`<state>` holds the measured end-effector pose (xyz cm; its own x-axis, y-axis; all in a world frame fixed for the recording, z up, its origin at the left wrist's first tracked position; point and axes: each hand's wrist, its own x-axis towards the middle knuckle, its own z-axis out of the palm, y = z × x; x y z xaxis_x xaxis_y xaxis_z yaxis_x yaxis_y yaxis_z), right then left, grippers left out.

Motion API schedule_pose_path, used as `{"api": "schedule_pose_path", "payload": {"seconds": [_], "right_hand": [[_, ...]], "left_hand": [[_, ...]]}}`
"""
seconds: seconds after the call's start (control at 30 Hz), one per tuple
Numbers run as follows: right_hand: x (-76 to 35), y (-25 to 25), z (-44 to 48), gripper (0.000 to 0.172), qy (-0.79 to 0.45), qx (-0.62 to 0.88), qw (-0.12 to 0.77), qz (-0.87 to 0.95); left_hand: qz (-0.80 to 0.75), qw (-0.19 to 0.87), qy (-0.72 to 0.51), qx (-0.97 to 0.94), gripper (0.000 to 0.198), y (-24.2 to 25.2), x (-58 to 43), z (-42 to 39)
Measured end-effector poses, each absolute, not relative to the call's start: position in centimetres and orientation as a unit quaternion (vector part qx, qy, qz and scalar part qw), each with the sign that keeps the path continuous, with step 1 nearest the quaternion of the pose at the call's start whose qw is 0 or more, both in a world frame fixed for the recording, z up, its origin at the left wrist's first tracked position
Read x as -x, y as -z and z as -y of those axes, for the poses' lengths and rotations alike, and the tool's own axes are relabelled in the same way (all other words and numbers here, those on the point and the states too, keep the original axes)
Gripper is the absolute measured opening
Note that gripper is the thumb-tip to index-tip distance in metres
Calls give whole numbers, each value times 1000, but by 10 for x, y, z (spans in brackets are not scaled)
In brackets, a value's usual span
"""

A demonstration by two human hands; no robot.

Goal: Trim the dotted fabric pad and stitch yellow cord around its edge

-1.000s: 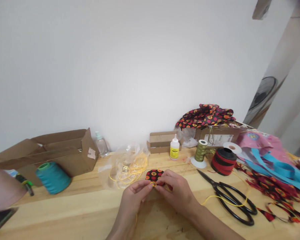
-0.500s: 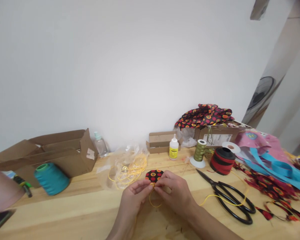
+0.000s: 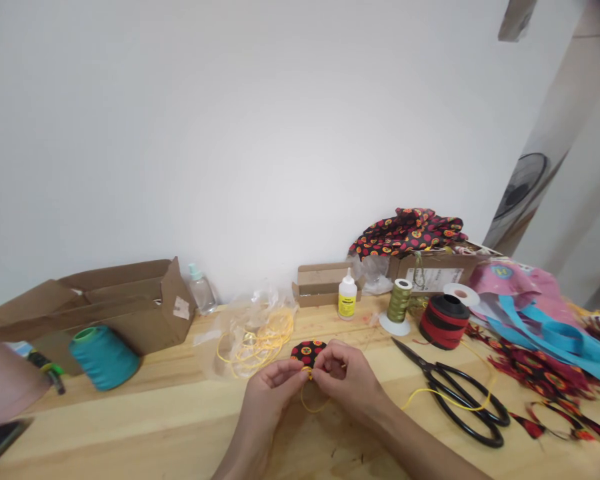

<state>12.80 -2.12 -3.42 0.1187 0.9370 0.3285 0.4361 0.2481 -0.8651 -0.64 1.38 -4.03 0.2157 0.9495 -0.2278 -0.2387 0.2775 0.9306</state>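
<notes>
A small black fabric piece (image 3: 307, 352) with red and orange prints sits between my hands, its rounded far edge showing. My left hand (image 3: 273, 393) pinches its near left edge, where yellow cord is gathered. The fingers of my right hand (image 3: 347, 379) are pinched together at the yellow cord (image 3: 314, 410), which makes a small loop below the fabric. Fingers cover the exact spot where cord and fabric meet. Another stretch of yellow cord runs out past my right wrist and over the black scissors (image 3: 450, 393).
A bag of yellow cord (image 3: 260, 340), a glue bottle (image 3: 347, 297), an olive thread spool (image 3: 399, 303) and a red-black ribbon roll (image 3: 445, 321) stand beyond my hands. At left are a teal thread cone (image 3: 104, 359) and a cardboard box (image 3: 130, 307). Fabric scraps (image 3: 545, 373) lie right.
My right fingers have shifted slightly and curled more at the cord. The left hand stays in place on the fabric piece.
</notes>
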Motion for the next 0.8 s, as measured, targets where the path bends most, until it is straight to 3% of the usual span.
{"api": "schedule_pose_path", "payload": {"seconds": [0.33, 0.53, 0.63, 0.8], "right_hand": [[-135, 30, 24, 14, -125, 553, 440, 696], [-137, 29, 21, 17, -128, 548, 459, 688], [-133, 35, 21, 14, -211, 539, 489, 653], [-134, 13, 25, 8, -535, 461, 476, 524]], "left_hand": [[-446, 655, -444, -418, 22, 40, 10, -15], [-454, 644, -454, -417, 25, 42, 12, -17], [-445, 653, -443, -424, 22, 43, 13, -17], [-448, 643, -452, -426, 22, 40, 12, -16]]}}
